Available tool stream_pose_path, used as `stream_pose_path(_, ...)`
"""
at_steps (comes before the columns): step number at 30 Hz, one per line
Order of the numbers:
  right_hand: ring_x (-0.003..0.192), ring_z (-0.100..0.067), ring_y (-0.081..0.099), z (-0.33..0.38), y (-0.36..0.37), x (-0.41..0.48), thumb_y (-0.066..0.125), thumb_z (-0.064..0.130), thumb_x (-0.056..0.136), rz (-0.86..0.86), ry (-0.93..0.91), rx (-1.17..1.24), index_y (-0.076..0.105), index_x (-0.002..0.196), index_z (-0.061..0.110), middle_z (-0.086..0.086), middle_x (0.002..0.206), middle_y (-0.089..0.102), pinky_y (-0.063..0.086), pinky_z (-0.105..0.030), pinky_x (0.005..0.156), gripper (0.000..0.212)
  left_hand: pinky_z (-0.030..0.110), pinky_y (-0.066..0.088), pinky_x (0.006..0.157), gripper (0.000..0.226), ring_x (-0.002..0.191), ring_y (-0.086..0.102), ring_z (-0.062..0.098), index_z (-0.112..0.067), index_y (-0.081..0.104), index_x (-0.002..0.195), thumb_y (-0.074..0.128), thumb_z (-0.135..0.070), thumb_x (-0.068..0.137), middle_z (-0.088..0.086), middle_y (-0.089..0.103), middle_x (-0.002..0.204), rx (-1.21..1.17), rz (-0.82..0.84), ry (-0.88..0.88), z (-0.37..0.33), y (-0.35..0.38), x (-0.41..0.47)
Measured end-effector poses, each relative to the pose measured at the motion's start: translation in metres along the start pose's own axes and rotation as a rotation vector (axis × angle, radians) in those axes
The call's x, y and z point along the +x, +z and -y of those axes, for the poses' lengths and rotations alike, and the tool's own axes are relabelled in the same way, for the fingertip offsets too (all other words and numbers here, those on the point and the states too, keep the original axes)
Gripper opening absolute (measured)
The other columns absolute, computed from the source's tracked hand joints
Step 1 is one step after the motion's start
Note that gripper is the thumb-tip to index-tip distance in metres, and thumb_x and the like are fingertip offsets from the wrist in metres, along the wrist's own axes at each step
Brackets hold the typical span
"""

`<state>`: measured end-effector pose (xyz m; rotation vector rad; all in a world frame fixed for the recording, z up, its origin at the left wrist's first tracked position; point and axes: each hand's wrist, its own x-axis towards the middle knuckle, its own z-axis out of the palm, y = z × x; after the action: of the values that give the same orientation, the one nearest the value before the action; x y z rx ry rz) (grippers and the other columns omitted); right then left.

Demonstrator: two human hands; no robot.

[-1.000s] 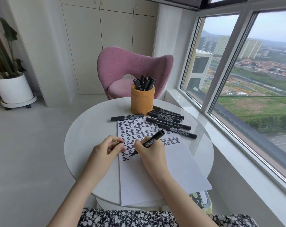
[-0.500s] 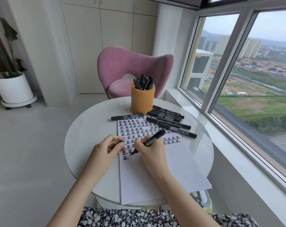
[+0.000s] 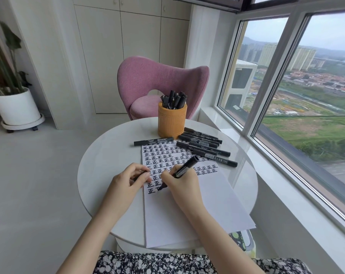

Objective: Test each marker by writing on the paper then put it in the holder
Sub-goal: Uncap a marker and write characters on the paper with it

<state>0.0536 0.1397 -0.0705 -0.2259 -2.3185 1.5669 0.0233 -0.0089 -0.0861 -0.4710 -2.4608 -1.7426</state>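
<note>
Mid-test: the right hand [image 3: 182,186] pinches a marker [image 3: 184,168] with its tip on the paper [image 3: 187,214] just beside the left hand [image 3: 128,180], which curls round what looks like the cap [image 3: 139,176]; next, I judge, capping it and reaching ahead to the holder [image 3: 172,121].

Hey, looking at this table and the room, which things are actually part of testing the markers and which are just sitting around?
In the job: marker in the right hand, writing; what looks like its cap in the left hand; paper; holder; loose markers on the table.
Just there: pink chair, potted plant.
</note>
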Motion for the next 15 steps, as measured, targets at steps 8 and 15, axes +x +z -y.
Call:
stream_pose_path(8,0.055,-0.014,0.030,-0.0007,0.0004,-0.0006,0.059,0.012,0.079,-0.014,-0.018,0.021,0.041,0.060,-0.004,-0.004,0.055,0.035,0.024,-0.030,0.052,0.031,0.026,0.053,0.080,0.007,0.080,0.068,0.004,-0.018,0.062,0.094,0.058,-0.014,0.090,-0.010,0.073,0.083,-0.007,-0.001,-0.004,-0.0004,0.0002,-0.0004)
stream_pose_path(15,0.055,-0.014,0.030,-0.0012,0.0002,-0.0004,0.058,0.012,0.079,-0.021,-0.011,0.032,0.043,0.060,0.010,-0.004,0.056,0.034,0.023,-0.028,0.050,0.025,0.026,0.051,0.083,0.006,0.081,0.068,0.003,-0.018,0.062,0.093,0.058,-0.015,0.090,-0.009,0.073,0.083,0.000,-0.002,-0.005,-0.0005,-0.0005,-0.0011)
